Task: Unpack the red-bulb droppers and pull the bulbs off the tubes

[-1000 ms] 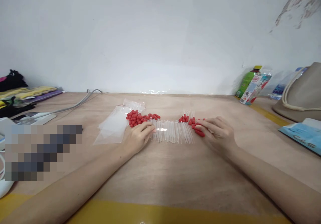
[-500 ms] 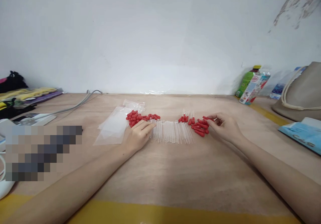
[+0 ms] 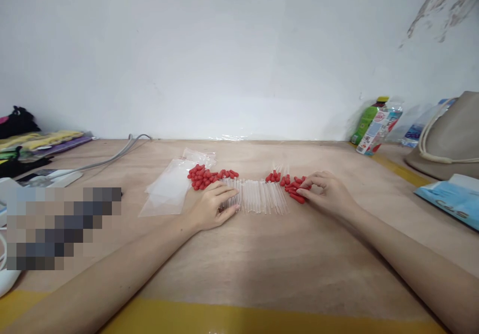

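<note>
A row of clear glass dropper tubes (image 3: 262, 197) lies across the middle of the wooden table (image 3: 262, 269). Red rubber bulbs (image 3: 204, 176) are heaped at its left end, and another group of red bulbs (image 3: 290, 183) at its right end. My left hand (image 3: 213, 207) rests on the left end of the tubes, fingers curled around a few of them. My right hand (image 3: 327, 192) lies at the right heap with its fingertips pinched on the red bulbs there. Clear plastic bags (image 3: 170, 187) lie left of the left heap.
A grey cable (image 3: 112, 157) runs along the back left. Folded cloths (image 3: 41, 142) and a blurred patch sit at the far left. Bottles (image 3: 376, 124), a beige bag (image 3: 451, 139) and a blue packet (image 3: 449, 199) stand at the right. A yellow stripe marks the near edge.
My right hand drew right off the bulbs, then came back onto the right heap. My left hand slid slightly right and curled onto the tubes' left end.
</note>
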The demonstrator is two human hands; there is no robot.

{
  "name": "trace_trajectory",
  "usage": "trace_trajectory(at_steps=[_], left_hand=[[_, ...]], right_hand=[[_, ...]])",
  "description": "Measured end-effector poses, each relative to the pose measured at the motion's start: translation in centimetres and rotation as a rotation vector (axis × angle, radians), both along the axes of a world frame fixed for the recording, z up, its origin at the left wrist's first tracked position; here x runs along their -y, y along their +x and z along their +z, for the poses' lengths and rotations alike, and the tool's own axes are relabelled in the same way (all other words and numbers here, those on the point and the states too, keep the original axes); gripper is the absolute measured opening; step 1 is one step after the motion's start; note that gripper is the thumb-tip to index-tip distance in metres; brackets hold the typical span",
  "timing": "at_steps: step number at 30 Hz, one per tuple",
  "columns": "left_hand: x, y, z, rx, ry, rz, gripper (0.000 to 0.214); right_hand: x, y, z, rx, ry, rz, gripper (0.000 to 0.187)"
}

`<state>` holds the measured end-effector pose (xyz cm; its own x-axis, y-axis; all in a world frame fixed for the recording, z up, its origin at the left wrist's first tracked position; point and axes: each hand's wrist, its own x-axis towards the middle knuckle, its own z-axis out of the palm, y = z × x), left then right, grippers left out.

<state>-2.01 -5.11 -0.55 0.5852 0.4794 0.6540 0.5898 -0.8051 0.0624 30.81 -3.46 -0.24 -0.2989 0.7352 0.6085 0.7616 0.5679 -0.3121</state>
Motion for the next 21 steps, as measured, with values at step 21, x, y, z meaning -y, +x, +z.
trace_trajectory(at_steps=[21], left_hand=[[0.2,0.1,0.6,-0.021,0.009,0.090,0.027]], right_hand=[[-5.6,-3.6,3.5,0.245,-0.517,-0.608,0.029]])
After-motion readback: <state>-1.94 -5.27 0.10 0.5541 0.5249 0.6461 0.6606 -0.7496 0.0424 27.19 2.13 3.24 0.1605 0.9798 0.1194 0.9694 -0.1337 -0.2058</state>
